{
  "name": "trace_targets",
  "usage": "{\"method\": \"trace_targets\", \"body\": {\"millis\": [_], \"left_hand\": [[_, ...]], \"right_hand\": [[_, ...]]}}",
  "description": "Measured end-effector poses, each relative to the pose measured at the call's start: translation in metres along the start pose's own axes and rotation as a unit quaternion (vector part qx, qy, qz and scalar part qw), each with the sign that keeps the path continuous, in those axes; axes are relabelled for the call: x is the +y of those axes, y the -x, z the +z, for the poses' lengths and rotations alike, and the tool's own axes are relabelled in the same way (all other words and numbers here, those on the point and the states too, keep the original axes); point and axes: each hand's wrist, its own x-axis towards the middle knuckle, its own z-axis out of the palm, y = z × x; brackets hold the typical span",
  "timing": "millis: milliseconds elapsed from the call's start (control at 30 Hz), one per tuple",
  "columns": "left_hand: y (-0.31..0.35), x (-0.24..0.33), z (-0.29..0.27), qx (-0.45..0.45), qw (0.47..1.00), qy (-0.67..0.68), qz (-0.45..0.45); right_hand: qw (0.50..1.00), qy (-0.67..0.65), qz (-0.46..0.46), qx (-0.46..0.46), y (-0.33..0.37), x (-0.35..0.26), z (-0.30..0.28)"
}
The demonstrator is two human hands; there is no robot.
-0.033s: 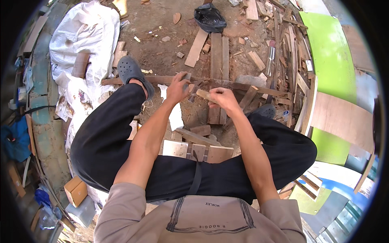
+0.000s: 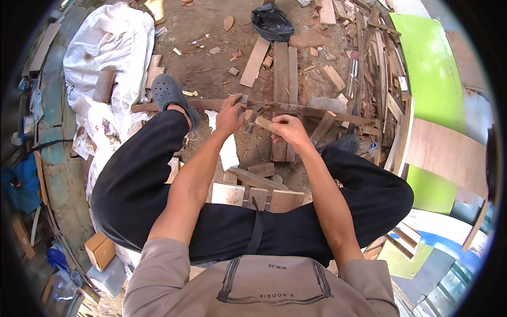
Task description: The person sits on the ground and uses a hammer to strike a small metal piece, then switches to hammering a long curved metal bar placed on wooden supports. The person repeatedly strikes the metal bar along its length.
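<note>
Light tan on wooden piece [image 2: 264, 124]; dark brown on long wooden bar [image 2: 296, 110]; plain black across trousers [image 2: 142, 169]; taupe with black rectangular outline on T-shirt [image 2: 269, 285]; dark grey on clog [image 2: 168, 92]; black on plastic bag [image 2: 272, 24]; lime green on panel [image 2: 430, 68].

Both forearms [image 2: 191, 177] reach forward, converging; the left hand [image 2: 229, 116] is curled, the right hand [image 2: 289, 128] pinching, near but apart.
</note>
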Motion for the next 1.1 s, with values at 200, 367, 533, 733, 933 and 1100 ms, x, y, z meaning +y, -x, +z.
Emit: {"method": "trace_targets", "body": {"millis": [200,367,533,733,933,1100], "left_hand": [[-0.009,0.025,0.005,0.051,0.995,-0.009,-0.086],[-0.002,0.017,0.023,0.061,0.983,0.057,-0.161],[-0.008,0.009,0.022,0.052,0.982,0.042,-0.179],[-0.025,-0.005,-0.006,0.015,0.979,0.092,-0.180],[-0.029,-0.019,-0.028,0.065,0.962,0.116,-0.237],[-0.031,-0.014,-0.017,0.104,0.964,0.127,-0.210]], "right_hand": [[0.978,0.197,0.069,-0.022,-0.016,-0.020,-0.003],[0.962,0.252,0.072,-0.079,-0.035,-0.014,0.004],[0.983,-0.036,0.143,-0.107,-0.020,-0.015,-0.010],[0.946,-0.189,0.173,-0.197,-0.032,0.010,-0.032],[0.943,-0.121,0.194,-0.243,-0.025,0.051,-0.015],[0.974,0.143,0.111,-0.138,-0.045,0.107,0.003]]}}
